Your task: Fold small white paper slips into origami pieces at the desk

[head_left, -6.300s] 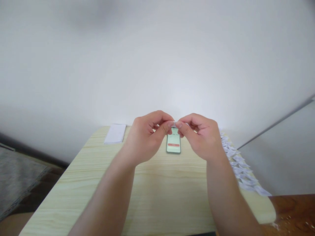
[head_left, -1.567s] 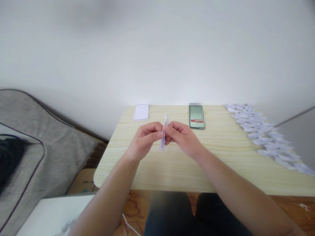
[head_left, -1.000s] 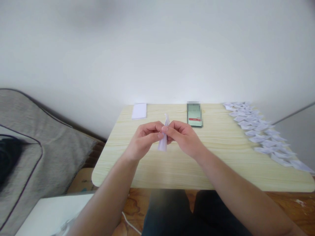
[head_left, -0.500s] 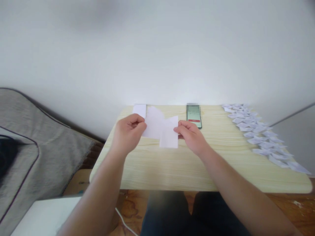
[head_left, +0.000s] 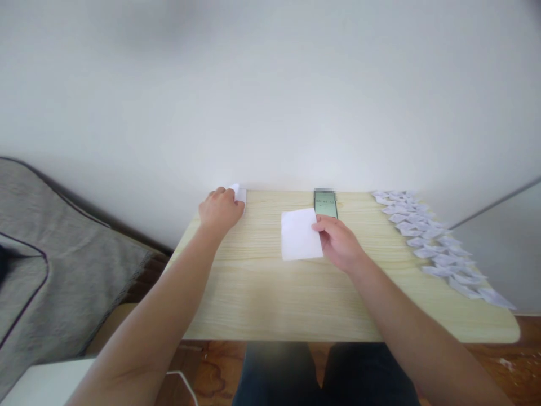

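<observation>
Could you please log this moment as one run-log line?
left hand: on paper stack | right hand: holds white sheet | phone: behind sheet

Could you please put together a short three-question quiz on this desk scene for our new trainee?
1. True or false: the right hand holds the white paper sheet at its right edge.
2. What does the left hand rest on? A) phone B) paper stack C) folded pieces
3. Fill in: the folded paper pieces lie along the table's ____ side.

Key:
1. True.
2. B, the paper stack at the far left corner; the phone lies untouched.
3. Right.
</observation>
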Demonstrator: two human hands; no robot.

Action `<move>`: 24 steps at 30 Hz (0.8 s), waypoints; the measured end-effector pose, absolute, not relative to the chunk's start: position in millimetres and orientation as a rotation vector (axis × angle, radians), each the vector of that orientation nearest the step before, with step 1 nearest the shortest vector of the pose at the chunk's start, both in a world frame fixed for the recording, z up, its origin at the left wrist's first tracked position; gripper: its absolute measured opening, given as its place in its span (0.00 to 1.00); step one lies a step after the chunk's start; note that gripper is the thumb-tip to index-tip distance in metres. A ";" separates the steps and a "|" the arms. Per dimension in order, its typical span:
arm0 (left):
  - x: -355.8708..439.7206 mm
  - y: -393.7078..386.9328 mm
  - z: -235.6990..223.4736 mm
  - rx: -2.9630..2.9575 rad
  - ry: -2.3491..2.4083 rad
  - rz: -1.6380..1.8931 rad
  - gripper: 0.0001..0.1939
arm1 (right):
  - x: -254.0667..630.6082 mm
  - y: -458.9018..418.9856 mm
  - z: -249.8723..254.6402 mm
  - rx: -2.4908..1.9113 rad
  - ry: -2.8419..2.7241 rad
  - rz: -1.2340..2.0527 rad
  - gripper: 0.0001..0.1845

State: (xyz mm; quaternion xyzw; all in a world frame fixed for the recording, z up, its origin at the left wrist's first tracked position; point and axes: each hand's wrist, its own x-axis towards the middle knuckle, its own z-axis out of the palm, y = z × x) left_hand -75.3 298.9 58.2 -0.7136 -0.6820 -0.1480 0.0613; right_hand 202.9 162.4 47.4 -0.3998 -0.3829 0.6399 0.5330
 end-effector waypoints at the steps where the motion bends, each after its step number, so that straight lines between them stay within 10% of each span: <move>1: -71.6 299.3 55.0 -2.176 -2.065 -0.449 0.13 | 205.5 162.4 48.4 -0.944 -0.915 1.530 0.14; 13: -35.0 285.2 70.8 -2.495 -2.133 -0.833 0.18 | 228.6 174.6 87.3 -0.847 -1.105 1.439 0.11; 16: -17.2 265.3 111.7 -2.793 -1.950 -1.176 0.30 | 232.4 181.4 112.8 -0.857 -1.247 1.300 0.12; 24: 33.8 225.9 189.6 -3.160 -1.321 -2.592 0.11 | 239.2 183.9 179.2 -0.761 -1.341 0.901 0.04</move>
